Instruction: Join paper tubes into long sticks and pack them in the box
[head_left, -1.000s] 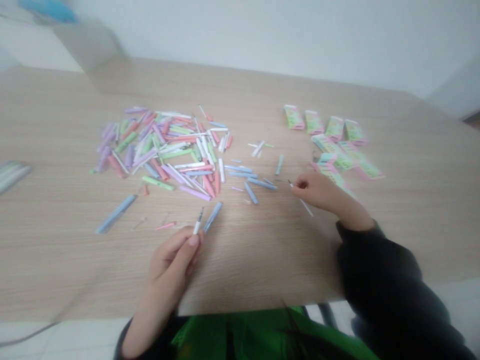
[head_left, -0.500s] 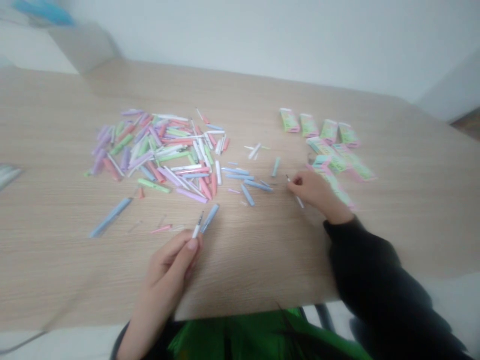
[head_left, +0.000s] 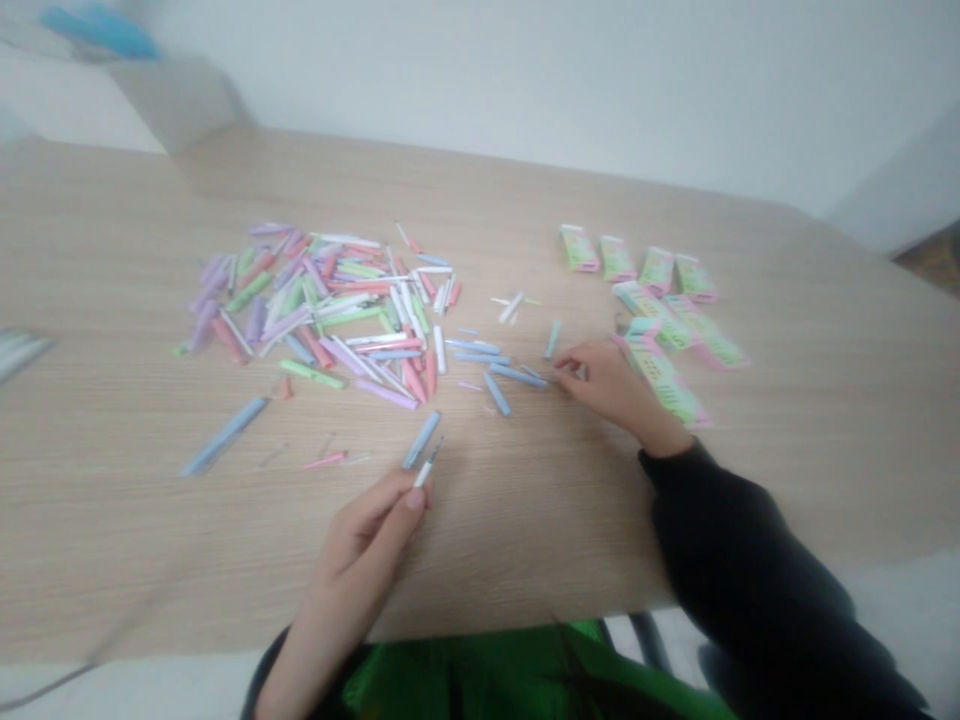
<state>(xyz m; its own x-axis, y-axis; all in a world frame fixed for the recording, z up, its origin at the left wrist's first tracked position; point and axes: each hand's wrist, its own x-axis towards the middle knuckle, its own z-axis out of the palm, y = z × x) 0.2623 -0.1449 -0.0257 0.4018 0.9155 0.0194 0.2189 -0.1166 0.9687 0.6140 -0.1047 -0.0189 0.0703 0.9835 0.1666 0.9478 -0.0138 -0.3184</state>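
Note:
Between thumb and fingers, my left hand (head_left: 382, 530) grips a slim white pen part (head_left: 425, 472) with a dark pointed tip, held just above the table. A light blue pen piece (head_left: 421, 440) lies right beyond those fingers. My right hand (head_left: 600, 385) is closed in a pinch close to the table; whatever is in its fingertips is hidden. Several blue pen pieces (head_left: 517, 375) lie just left of it, one almost at the fingertips. A small teal piece (head_left: 553, 340) lies just beyond.
A large pile of pastel pen parts (head_left: 337, 310) covers the table's left middle. Printed green-and-pink packets (head_left: 664, 375) lie right of my right hand, with several more behind. A long blue piece (head_left: 225, 437) lies at left. A grey box (head_left: 176, 100) stands at the back left.
My right hand has moved left toward the blue pieces; the thin white piece seen in it before no longer shows. My left hand has shifted slightly right with its white pen part.

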